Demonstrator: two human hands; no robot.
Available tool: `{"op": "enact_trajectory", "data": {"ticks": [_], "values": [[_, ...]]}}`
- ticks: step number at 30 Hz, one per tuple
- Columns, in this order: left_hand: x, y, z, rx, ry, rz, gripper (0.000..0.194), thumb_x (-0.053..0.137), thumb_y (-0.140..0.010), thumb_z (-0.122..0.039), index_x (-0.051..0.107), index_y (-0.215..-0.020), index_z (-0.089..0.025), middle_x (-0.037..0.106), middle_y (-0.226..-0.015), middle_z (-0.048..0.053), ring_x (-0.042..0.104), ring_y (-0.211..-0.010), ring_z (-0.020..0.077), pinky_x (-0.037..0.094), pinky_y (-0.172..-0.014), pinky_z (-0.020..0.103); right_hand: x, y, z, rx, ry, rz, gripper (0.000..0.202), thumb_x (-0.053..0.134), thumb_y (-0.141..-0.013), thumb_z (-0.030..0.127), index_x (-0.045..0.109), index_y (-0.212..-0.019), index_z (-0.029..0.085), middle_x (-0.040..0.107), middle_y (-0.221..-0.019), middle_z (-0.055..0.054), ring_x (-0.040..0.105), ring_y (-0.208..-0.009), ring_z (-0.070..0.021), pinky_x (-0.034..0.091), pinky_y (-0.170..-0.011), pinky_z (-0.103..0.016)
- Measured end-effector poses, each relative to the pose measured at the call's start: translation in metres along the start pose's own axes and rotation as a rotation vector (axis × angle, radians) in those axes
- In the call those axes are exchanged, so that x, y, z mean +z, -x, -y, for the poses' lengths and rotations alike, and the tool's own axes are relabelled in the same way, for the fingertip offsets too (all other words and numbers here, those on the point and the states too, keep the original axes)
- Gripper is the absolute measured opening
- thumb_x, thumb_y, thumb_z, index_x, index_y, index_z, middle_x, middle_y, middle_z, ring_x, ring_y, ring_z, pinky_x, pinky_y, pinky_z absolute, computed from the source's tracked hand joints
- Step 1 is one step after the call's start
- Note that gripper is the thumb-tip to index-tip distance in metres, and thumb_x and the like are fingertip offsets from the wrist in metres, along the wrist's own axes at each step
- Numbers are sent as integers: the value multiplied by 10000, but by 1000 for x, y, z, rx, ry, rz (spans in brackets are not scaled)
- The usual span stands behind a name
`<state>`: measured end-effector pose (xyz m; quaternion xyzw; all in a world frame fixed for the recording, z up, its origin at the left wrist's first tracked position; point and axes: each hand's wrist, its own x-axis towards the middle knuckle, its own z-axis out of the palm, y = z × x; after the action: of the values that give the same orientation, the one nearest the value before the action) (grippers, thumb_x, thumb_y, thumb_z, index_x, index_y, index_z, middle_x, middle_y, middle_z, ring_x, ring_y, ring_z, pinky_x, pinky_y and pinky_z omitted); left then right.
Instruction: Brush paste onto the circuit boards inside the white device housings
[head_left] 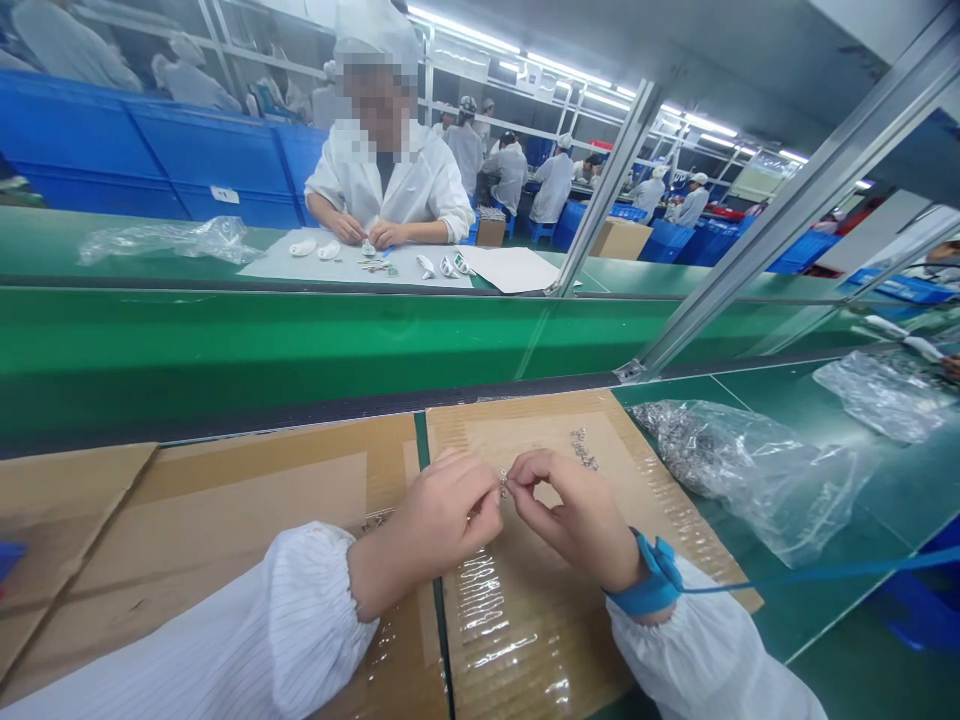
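Observation:
My left hand is closed above the gap between two cardboard sheets, its fingertips curled in toward the other hand. Thumb and index finger of my right hand pinch a small shiny metal piece, which lies between both hands' fingertips. Whether the left fingers also grip it, or hold something else, is hidden. A blue wrist strap with a cord circles my right wrist. Beyond the right hand, several small metal parts lie on the right cardboard sheet. A few more bits show behind my left wrist.
Right of the cardboard lies a clear plastic bag filled with small metal parts. Another plastic bag is farther right. Metal posts slant up from the bench edge. Across the green conveyor belt, a co-worker handles small white parts.

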<state>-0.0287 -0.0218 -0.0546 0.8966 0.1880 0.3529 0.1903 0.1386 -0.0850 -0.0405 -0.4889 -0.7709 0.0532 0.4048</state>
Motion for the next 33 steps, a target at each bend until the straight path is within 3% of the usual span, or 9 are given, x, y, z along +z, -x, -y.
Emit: {"op": "enact_trajectory", "data": {"ticks": [4,7,9,11,14,16,19,24,33], "values": [[-6,-1,9,378,-243,44,210,404,-817,-83,451,-638,-183,450,-603,-4,369,-601,136,305,-602,297,5,0,1,285,-117,47,119,537,-764,79,505,-785,191,590,-692,8,571,-601,-104,463,-541,-210],[-8,-1,12,470,-239,62,194,440,-813,-77,463,-652,-184,443,-594,-11,360,-592,135,290,-592,293,7,0,-2,501,-401,125,125,574,-731,95,489,-741,186,550,-635,34,534,-550,-81,442,-496,-184],[-6,-2,11,339,-122,0,191,434,-810,-69,467,-657,-176,446,-594,-13,375,-596,127,308,-601,278,6,-2,-4,616,-655,158,159,615,-728,134,465,-733,186,540,-622,48,530,-532,-70,444,-481,-174],[-4,-2,8,104,42,-50,197,421,-818,-84,466,-647,-170,450,-591,-15,400,-587,114,322,-583,253,5,-4,-4,681,-866,163,205,656,-737,183,451,-733,185,559,-644,45,557,-546,-70,466,-489,-174],[-3,-4,3,-220,239,-61,222,422,-836,-156,460,-618,-168,446,-578,-21,416,-553,104,309,-530,230,4,-5,0,686,-1007,133,222,694,-743,217,477,-742,174,596,-712,24,597,-603,-70,491,-520,-168],[-3,-4,2,-334,311,-61,239,424,-846,-204,455,-611,-170,447,-578,-22,416,-556,107,307,-531,232,4,-4,4,668,-1040,125,203,707,-740,216,511,-768,171,609,-752,17,609,-640,-65,508,-560,-164],[-3,-4,3,-410,378,-60,247,420,-858,-230,464,-622,-169,457,-596,-20,424,-588,112,315,-558,236,7,-1,9,627,-998,83,212,724,-724,209,537,-818,181,633,-810,2,624,-714,-78,529,-634,-182],[0,-2,4,-467,441,-70,238,424,-861,-247,469,-641,-169,464,-620,-21,423,-606,111,314,-567,233,11,2,12,553,-677,-43,121,657,-789,249,561,-815,180,605,-709,6,583,-643,-91,496,-576,-202],[-2,-1,2,-384,406,-57,230,414,-859,-209,460,-638,-166,446,-611,-24,408,-588,105,295,-555,234,11,5,11,407,-419,-78,35,579,-854,230,583,-843,198,623,-731,5,603,-658,-103,494,-611,-228]]}}
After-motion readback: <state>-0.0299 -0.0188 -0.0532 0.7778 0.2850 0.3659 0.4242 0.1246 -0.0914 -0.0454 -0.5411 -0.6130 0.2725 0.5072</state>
